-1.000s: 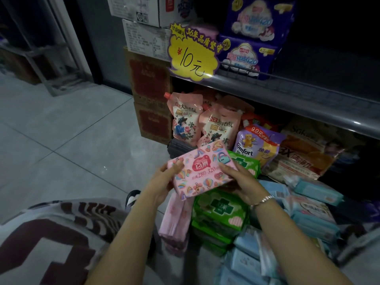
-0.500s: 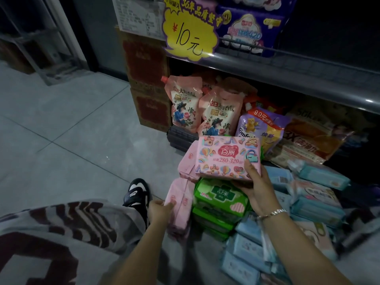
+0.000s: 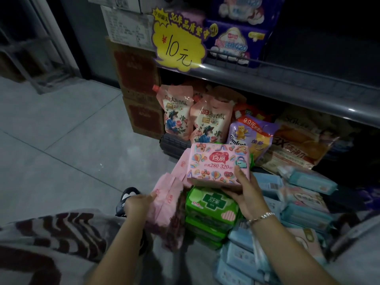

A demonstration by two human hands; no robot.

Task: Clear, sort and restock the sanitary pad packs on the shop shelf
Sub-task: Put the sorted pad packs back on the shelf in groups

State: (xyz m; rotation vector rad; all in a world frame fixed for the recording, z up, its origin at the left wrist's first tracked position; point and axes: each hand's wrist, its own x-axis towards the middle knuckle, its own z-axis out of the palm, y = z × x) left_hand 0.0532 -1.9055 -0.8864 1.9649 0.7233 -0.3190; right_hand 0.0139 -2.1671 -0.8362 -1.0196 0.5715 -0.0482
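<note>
At the bottom left of the frame you see your knee in grey cloth with a dark red pattern [image 3: 47,237], and just past it a black shoe [image 3: 128,197] on the grey tiled floor [image 3: 61,145].

Your left hand [image 3: 139,203], low in the centre, grips the top of a plain pink pad pack [image 3: 167,202] that stands upright on the floor, the fingers curled over its upper edge. To the right of this pack is a stack of green pad packs [image 3: 211,208] with a cross mark on the top one. Further right, in the lower right of the frame, many light blue pad packs [image 3: 304,214] lie in loose piles.

Your right hand [image 3: 244,192], with a silver bracelet [image 3: 261,218] on the wrist, holds the pink pad pack with coloured drawings [image 3: 219,163] from below, the thumb pressing on its front face. This pack is in the centre of the frame, above the green stack; I cannot tell if it touches the stack.

Behind it, on the lowest level of the shelf, two pink refill pouches with a spout [image 3: 195,118] stand side by side, then a purple Comfort pouch [image 3: 250,134] and orange bags [image 3: 298,147] to the right. Brown cartons [image 3: 137,83] are stacked at the left of them.

Higher, at the top centre, a yellow price sign reading 10 [image 3: 176,44] hangs on the grey shelf edge [image 3: 287,85], and purple pad packs [image 3: 236,40] stand behind a wire rail on that shelf.
</note>
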